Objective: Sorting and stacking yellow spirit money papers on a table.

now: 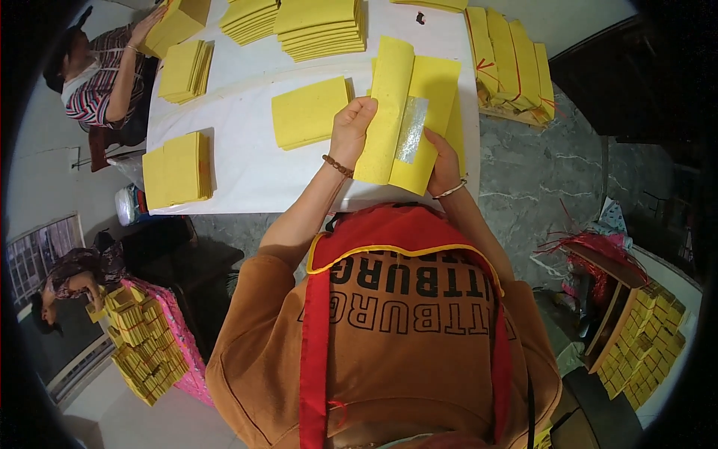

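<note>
Over the table's near edge I hold a yellow paper sheet [387, 112] with a silver foil patch [412, 131] on it. The sheet's left side is curled over beside the foil. My left hand [354, 129], a brown beaded bracelet at its wrist, is closed on the curled side. At the lower right edge my right hand [444, 161] grips the paper with its thumb on top and its other fingers mostly hidden. More yellow paper shows behind the sheet; whether it is held too, I cannot tell. A flat yellow paper stack [310, 112] lies just left of my left hand.
The white-covered table [243, 161] carries more yellow stacks [320, 30] at the back and a stack [179, 170] at the left. Tied bundles [512, 63] stand at its right. One person [105, 75] handles paper at far left; another person [75, 277] is by piled bundles.
</note>
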